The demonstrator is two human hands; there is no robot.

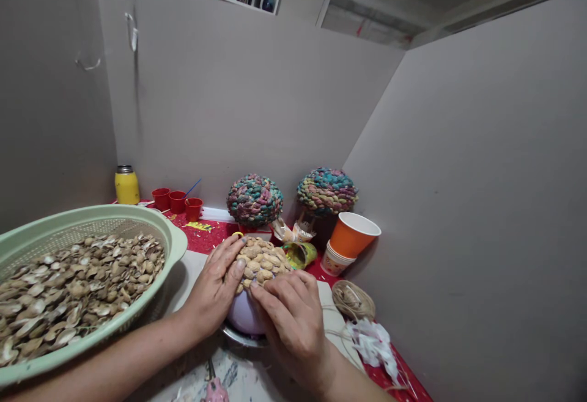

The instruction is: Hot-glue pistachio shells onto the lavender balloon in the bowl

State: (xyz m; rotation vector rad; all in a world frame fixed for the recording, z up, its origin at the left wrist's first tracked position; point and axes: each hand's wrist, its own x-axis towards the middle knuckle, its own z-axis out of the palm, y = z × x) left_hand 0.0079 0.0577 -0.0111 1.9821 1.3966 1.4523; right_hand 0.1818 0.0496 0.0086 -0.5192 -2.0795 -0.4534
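Observation:
A purple ball (246, 314), perhaps a balloon, sits in a metal bowl (245, 337) in front of me. Peanut shells (262, 259) cover its upper part in close rows, while the lower part is bare. My left hand (224, 274) cups the ball's left side, thumb and fingertips on the shells. At the front right, my right hand (293, 307) has its fingers bent and pressed to the lower edge of the shells; a shell at its fingertips is mostly hidden. To the left, a green strainer basket (177, 246) holds many loose shell halves (87, 286).
A pink-handled glue gun (215, 390) lies near the front edge. Behind stand two coloured shell-covered domes (255, 200), red cups (177, 201) and a yellow bottle (126, 186). Paper cups (348, 237), twine (353, 300) and a plastic bag (373, 347) sit right, beside grey panels (468, 206).

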